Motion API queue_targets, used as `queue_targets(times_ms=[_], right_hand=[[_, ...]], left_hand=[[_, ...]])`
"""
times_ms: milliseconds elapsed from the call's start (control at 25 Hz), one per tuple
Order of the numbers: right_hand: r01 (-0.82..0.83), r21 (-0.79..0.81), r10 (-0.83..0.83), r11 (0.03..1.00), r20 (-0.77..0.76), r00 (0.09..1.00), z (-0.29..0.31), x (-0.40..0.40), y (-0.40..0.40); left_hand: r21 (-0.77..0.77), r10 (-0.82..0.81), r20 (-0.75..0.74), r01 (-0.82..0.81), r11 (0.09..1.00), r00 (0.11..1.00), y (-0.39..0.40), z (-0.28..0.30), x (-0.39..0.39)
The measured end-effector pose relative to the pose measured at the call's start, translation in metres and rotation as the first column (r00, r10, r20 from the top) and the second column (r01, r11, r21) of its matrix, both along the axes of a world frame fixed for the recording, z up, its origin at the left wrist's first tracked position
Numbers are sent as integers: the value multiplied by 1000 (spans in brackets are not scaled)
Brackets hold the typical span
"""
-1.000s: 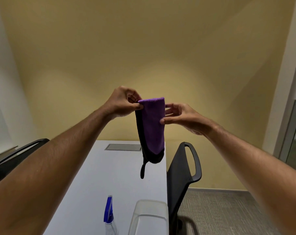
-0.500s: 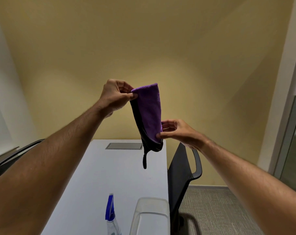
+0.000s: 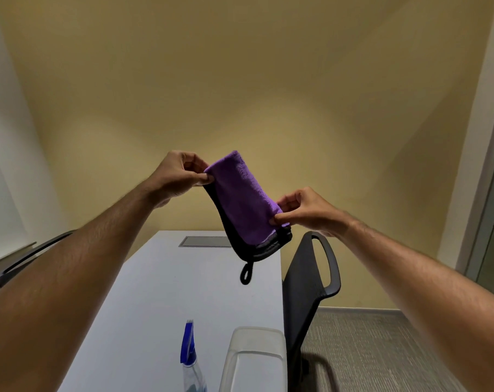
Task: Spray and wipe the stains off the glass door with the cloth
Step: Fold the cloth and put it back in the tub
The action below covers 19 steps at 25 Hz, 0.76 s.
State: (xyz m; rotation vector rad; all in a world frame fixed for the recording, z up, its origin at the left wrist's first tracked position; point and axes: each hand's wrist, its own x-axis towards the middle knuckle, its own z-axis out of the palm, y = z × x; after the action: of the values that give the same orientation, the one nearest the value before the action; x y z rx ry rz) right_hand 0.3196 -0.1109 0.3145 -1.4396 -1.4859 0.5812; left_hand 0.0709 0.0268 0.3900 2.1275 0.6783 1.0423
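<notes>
A purple cloth (image 3: 241, 199) with black edging and a black hanging loop is folded and held up in the air above the white table (image 3: 155, 292). My left hand (image 3: 178, 174) pinches its upper corner. My right hand (image 3: 302, 210) pinches its lower right edge, so the cloth slants down to the right. A clear spray bottle (image 3: 190, 360) with a blue trigger head stands on the table near the bottom of the view. A glass door (image 3: 492, 227) shows at the far right edge.
A clear plastic container (image 3: 254, 360) sits next to the spray bottle. A black chair (image 3: 308, 281) stands at the table's right side, another chair (image 3: 28, 256) at the left. A grey cable hatch (image 3: 206, 241) lies in the table's far end. The yellow wall is ahead.
My right hand slid down the cloth and then pulled its lower edge out to the right. The cloth went from hanging straight to slanting. My left hand stayed pinched on the top corner.
</notes>
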Motion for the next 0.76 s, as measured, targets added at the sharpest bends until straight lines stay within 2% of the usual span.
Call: queue_targets(times_ms=[160, 240, 440, 600, 760], right_hand=[[45, -76, -29, 996, 194, 981, 12, 6, -2], [70, -117, -37, 991, 260, 965, 15, 6, -1], [66, -207, 9, 976, 339, 941, 17, 6, 1], [73, -235, 19, 969, 366, 930, 15, 3, 2], [77, -247, 22, 966, 374, 927, 11, -3, 6]], left_hand=[[65, 33, -292, -14, 998, 956, 7, -14, -9], [108, 14, -368, 28, 994, 930, 6, -18, -5], [149, -95, -421, 172, 974, 902, 0, -19, 5], [211, -72, -522, 210, 955, 850, 2, -29, 7], [244, -44, -520, 198, 949, 853, 8, -45, 5]])
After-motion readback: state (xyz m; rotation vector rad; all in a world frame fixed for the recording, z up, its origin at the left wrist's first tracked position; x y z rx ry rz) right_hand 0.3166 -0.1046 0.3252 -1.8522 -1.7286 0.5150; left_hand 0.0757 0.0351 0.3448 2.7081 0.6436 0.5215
